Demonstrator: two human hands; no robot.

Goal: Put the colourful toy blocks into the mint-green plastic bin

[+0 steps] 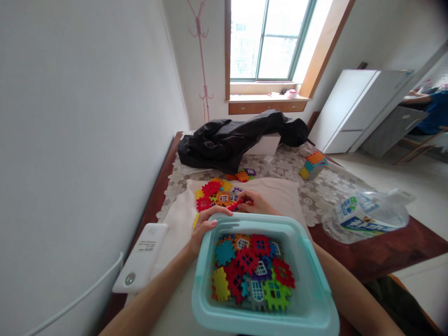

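Note:
A light-blue plastic tub (317, 261) stands close in front of me, holding several toothed plastic building pieces in red, yellow, blue, green, grey and purple. My left hand (205, 228) is at its far left corner, thumb over the rim and fingers along the far edge. Just past the far rim, my right hand (254, 203) pinches a red building piece (235, 205). Next to its fingertips lies a pile of toothed pieces (212, 188) on a cream cloth (280, 191). A yellow piece (195, 220) shows beside my left hand; the tub hides part of both hands.
A black cloth (224, 142) drapes over a white box (264, 144) at the back. A block cube (313, 165) and a clear plastic bottle (371, 214) stand right. A white device (142, 256) with a cable lies left, by the wall. Another person (434, 109) sits far right.

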